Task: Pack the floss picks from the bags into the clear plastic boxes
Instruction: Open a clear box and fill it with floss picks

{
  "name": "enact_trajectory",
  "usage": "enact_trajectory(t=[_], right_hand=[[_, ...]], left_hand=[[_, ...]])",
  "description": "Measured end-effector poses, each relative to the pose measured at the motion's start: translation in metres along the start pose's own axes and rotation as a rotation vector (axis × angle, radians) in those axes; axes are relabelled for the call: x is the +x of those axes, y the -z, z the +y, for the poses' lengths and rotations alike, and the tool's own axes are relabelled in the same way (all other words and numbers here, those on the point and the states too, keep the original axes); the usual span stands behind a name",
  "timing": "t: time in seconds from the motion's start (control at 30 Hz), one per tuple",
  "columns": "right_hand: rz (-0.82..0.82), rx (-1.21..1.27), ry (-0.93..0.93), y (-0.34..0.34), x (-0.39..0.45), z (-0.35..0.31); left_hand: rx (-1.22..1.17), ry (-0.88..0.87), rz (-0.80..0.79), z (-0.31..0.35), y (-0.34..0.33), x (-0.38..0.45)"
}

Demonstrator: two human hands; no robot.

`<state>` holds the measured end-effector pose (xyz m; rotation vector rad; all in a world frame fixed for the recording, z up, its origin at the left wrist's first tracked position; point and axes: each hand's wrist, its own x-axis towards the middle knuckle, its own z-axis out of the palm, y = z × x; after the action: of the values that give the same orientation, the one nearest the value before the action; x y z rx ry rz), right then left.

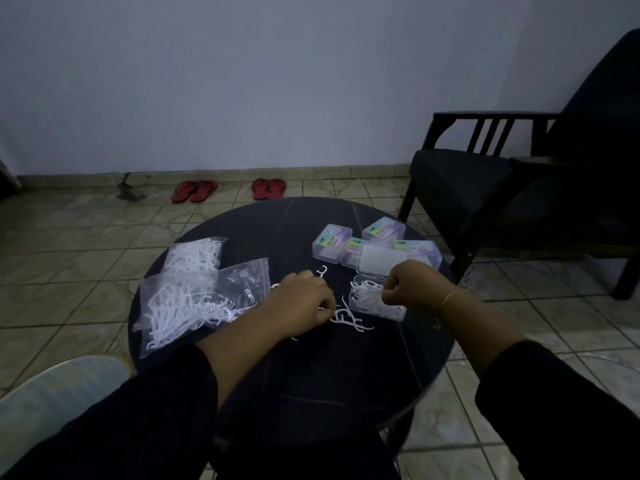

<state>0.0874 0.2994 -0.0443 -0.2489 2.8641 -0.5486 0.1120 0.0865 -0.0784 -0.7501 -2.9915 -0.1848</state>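
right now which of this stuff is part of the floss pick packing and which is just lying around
Part of the job:
- bags of floss picks
- loose floss picks on the round table
- open clear box
- closed boxes
- left hand, right hand

Just lying about:
- two pairs of red sandals
- dark armchair
- dustpan

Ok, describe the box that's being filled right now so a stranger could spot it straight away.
Start at the round dark table and look to its right side, where the clear plastic boxes cluster. The open box lies nearest the person, just under the right hand. Unlike the closed boxes with colourful labels behind it, its lid is up and white floss picks show loose inside.
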Motion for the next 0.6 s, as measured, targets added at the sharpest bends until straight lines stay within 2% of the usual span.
enact_trajectory(t=[0.2, 0.37, 0.6], right_hand=[[0.054, -0.005, -0.021, -0.004, 0.012, 0.001], [0.118, 0.038, 0.004, -0.008, 0.007, 0.012], [0.286, 0.129, 0.033, -0.017, -0.007, 0.019]], left_hand=[[-0.066, -0.060, -0.009, 0.007, 0.000, 0.011], [0.132, -0.179, -0.140, 0.011, -0.002, 0.012], [0.163, -0.153, -0.220, 0.021, 0.004, 0.016]])
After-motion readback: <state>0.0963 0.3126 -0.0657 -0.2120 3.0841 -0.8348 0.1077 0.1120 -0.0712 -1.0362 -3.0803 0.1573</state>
